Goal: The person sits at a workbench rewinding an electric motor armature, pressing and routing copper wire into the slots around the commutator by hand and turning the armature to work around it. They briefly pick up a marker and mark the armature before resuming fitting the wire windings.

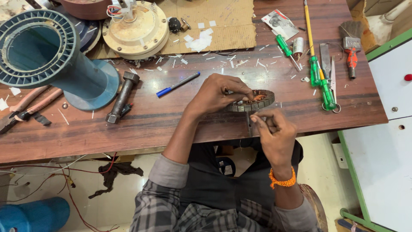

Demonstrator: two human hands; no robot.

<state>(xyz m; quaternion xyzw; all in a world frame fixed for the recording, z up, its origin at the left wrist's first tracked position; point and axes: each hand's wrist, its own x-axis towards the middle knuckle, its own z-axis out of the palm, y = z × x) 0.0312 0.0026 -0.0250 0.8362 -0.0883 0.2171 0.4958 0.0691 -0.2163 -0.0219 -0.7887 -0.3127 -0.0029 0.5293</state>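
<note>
Though partly hidden, stator under left hand (grip).

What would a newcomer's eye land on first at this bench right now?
Most likely the two hands at the table's near edge: the left hand rests on a round slotted metal core with copper windings, while the right hand pinches a thin strip just below it. Next, the big blue finned cylinder at far left, and the green-handled screwdrivers lying at right.
</note>
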